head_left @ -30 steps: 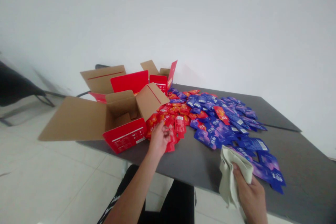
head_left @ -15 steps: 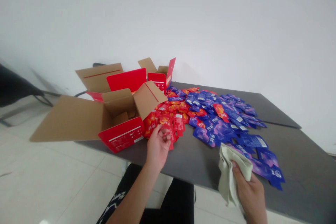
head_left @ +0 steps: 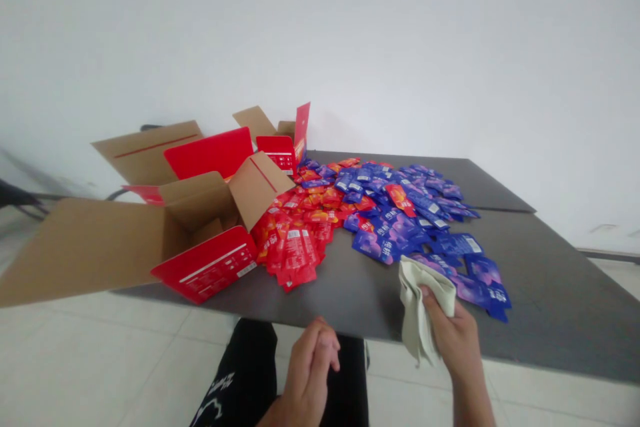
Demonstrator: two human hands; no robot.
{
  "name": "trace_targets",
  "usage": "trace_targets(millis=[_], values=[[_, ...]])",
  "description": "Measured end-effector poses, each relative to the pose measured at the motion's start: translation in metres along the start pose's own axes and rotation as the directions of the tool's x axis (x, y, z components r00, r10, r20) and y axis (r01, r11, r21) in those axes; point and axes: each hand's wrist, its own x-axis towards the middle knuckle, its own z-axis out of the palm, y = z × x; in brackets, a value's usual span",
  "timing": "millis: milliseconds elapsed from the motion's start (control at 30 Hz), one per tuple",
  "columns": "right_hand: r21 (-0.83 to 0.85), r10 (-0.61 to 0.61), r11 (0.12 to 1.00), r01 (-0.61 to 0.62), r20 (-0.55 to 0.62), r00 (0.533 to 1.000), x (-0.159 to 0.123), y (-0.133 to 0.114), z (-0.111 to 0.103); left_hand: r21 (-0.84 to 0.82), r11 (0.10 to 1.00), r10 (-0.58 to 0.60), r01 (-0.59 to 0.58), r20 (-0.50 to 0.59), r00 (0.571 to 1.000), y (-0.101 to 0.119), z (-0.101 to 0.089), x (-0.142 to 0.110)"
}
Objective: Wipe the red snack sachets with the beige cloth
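Observation:
My left hand (head_left: 313,367) is drawn back past the table's front edge, above my black trousers, with its fingers curled and nothing showing in them. It touches no sachet. My right hand (head_left: 455,337) grips a crumpled pale green cloth (head_left: 417,307) over the dark grey table (head_left: 540,280), just below the blue and purple sachets (head_left: 390,227). Red sachets (head_left: 295,247) lie heaped against an open cardboard box with red panels (head_left: 210,263), and the blue ones spread out to their right.
The box's brown flaps (head_left: 85,247) stick out past the table's left edge. A seam crosses the dark table top. Below lie pale floor tiles (head_left: 110,353), and a white wall (head_left: 320,33) stands behind.
My left hand has pulled back from the red sachets toward me, past the table edge. The right hand still has the cloth, and the view has swung slightly, shifting the scene left.

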Motion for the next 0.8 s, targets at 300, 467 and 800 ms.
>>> trace_targets(millis=[300,467,800], values=[[0.029,-0.01,1.0,0.009,0.004,1.0,-0.004,-0.013,0.0,0.753,0.613,0.041,-0.237,0.269,0.962,0.04,0.029,0.189],[0.011,-0.029,1.0,0.029,0.038,0.999,-0.003,-0.015,-0.002,0.739,0.665,0.016,-0.108,0.131,0.991,-0.003,0.028,0.244],[0.009,-0.07,0.998,0.07,0.07,0.995,0.001,-0.009,-0.003,0.6,0.798,0.078,-0.049,-0.021,0.997,-0.024,0.03,0.266]])
